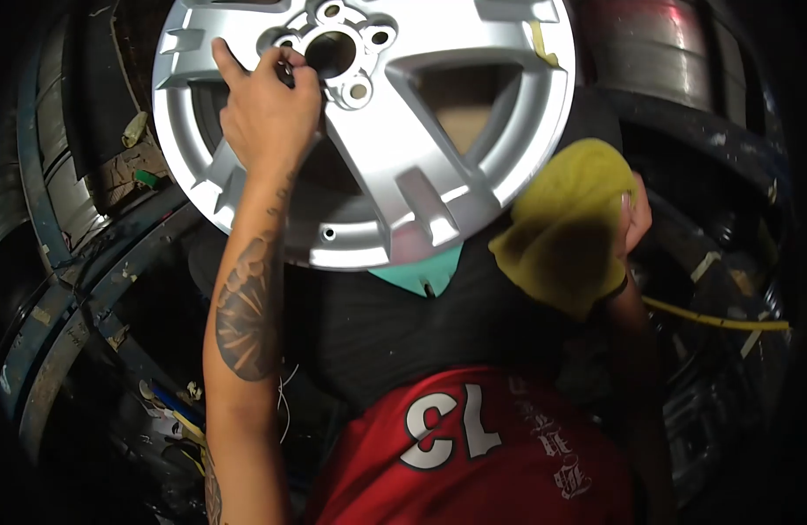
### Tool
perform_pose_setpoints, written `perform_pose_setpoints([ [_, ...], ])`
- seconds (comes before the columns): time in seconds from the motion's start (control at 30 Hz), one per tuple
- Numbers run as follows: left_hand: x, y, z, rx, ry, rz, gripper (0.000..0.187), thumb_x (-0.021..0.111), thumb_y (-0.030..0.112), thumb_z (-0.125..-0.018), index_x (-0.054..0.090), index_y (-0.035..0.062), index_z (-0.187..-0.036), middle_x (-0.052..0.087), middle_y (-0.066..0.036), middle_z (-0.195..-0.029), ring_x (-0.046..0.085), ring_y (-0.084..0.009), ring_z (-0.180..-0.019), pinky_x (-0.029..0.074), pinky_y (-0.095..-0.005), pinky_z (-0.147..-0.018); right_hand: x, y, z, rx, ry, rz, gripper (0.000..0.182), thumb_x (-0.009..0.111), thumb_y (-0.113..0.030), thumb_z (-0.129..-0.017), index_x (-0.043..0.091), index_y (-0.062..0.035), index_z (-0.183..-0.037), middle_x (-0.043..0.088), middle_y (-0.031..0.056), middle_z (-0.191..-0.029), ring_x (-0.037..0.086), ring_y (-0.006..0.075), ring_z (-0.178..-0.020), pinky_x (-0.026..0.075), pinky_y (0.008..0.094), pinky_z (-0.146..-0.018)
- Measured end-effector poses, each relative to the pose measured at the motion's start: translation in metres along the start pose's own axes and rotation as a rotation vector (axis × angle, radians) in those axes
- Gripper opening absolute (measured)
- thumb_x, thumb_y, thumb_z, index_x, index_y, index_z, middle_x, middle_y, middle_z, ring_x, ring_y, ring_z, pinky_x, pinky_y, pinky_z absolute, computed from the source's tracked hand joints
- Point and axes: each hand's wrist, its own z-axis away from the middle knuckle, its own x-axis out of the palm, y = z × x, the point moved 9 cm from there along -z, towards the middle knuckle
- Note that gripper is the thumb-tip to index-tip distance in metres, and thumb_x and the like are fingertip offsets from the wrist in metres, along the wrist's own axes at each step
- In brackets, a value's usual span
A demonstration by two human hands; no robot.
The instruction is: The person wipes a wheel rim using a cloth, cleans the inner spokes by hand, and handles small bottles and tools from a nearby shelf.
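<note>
A silver alloy wheel rim (377, 166) fills the upper middle of the head view, its spokes facing up. Over its hub, my left hand (274, 105) has thumb and index finger brought together near a bolt hole, while another finger points outward; whether something small is between them I cannot make out. My right hand (635, 214) grips a yellow cloth (565, 227) beside the rim's lower right edge. The cloth hides most of that hand's fingers. A strip of yellow tape (543, 45) lies on the rim's upper right.
A teal piece (423, 273) pokes out under the rim's lower edge. Dark metal racks (36, 315) stand at the left, with other wheels (648, 44) at the upper right. A yellow strip (718, 322) runs off to the right. Blue and yellow scraps lie lower left.
</note>
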Motion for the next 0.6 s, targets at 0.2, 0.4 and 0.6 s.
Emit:
perform_pose_setpoints([
  [0.2, 0.007, -0.0077, -0.0018, -0.012, -0.039, -0.03, 0.029, 0.061, 0.04, -0.088, 0.073, 0.0265, -0.111, 0.023, -0.017, -0.168, 0.069, -0.0471, -0.105, 0.052, -0.0482, -0.096, 0.0053, -0.0104, -0.007, -0.02, 0.074, -0.063, 0.032, 0.047, -0.018, -0.1, 0.064, 0.0088, -0.107, 0.067, 0.0096, -0.087, 0.059, 0.0131, -0.077, 0.048, 0.0279, -0.074],
  [0.4, 0.0065, -0.0063, -0.0017, -0.014, -0.03, -0.036, 0.03, 0.06, 0.04, -0.089, 0.072, 0.0268, -0.114, 0.022, -0.018, -0.168, 0.069, -0.0457, -0.107, 0.052, -0.0478, -0.097, 0.0068, -0.0165, -0.0105, 0.011, 0.06, -0.051, 0.031, 0.048, -0.018, -0.1, 0.064, 0.0076, -0.106, 0.067, 0.009, -0.088, 0.059, 0.0135, -0.079, 0.048, 0.028, -0.075],
  [0.6, 0.0034, -0.0062, -0.0001, 0.006, 0.009, -0.023, 0.032, 0.06, 0.035, -0.088, 0.072, 0.0218, -0.114, 0.027, -0.024, -0.164, 0.07, -0.0416, -0.103, 0.05, -0.0478, -0.095, 0.0053, -0.0089, -0.0076, 0.022, 0.067, -0.031, 0.031, 0.049, -0.019, -0.1, 0.064, 0.0065, -0.106, 0.066, 0.009, -0.088, 0.059, 0.0141, -0.079, 0.048, 0.0289, -0.075],
])
